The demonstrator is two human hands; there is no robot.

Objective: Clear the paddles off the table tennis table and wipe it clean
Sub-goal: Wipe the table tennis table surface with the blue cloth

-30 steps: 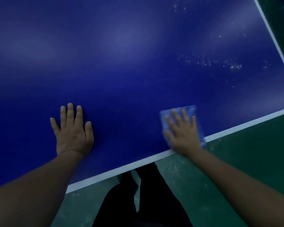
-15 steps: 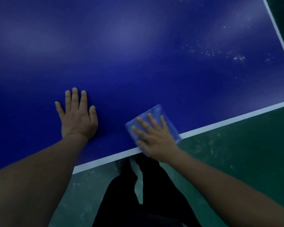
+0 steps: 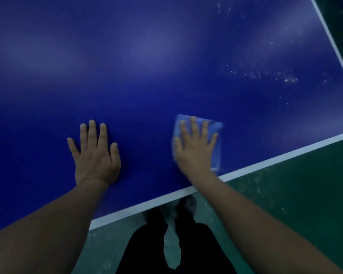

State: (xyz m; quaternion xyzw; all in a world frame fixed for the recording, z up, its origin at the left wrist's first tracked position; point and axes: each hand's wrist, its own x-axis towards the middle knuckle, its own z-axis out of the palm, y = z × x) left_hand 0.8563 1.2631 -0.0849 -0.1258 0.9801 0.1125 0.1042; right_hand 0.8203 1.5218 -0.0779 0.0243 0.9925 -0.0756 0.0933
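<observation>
The dark blue table tennis table (image 3: 147,56) fills most of the view, with a white line along its near edge. My right hand (image 3: 194,147) presses flat, fingers spread, on a folded light blue cloth (image 3: 216,135) lying on the table just inside that edge. My left hand (image 3: 95,155) rests flat on the bare table surface to the left, fingers straight and holding nothing. No paddles are in view.
White specks and smudges (image 3: 265,74) dot the table at the right. The table's right edge line (image 3: 333,42) runs down the upper right corner. Green floor (image 3: 295,194) lies below the near edge, with my dark trouser legs (image 3: 147,250) standing against it.
My right hand slid the cloth left along the near edge, then back to the right and slightly further onto the table. My left hand stayed planted.
</observation>
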